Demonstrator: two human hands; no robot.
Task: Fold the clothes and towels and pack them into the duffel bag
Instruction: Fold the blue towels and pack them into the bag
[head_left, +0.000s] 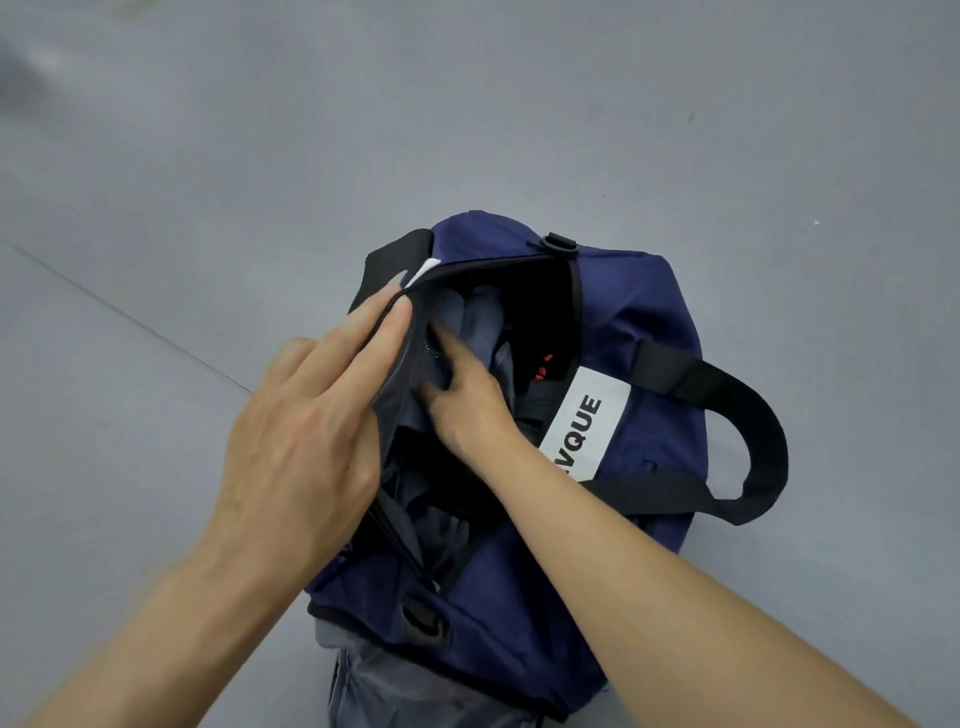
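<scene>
Duffel bag (639, 322) sits on the floor (208, 156) dead centre, mouth unzipped and gaping toward 12 o'clock; grey-blue clothes (483, 317) are already bundled inside, a flash of orange among them; one black handle (748, 415) flops out at 3 o'clock, and a grey garment (395, 680) pokes from under the bag at 6 o'clock.

This is soft, light stuff, by the look of it; the clothes should squash and shift rather than resist, and the bag's thin fabric will sag shut unless it is held; the zip edge (493, 260) is the firmest line to hold, the handles best for lifting.

Left hand (311, 426) comes in from 7 o'clock, fingers long, straight and flat along the 9 o'clock side of the opening, bearing the flap outward; the thumb is hidden.

Right hand (467, 400) reaches in from 5 o'clock, wrist over the rim, fingers sunk in the clothes and blurred; gripping or just tamping down, I cannot tell.

My read: late-stage packing, settling the load.
</scene>
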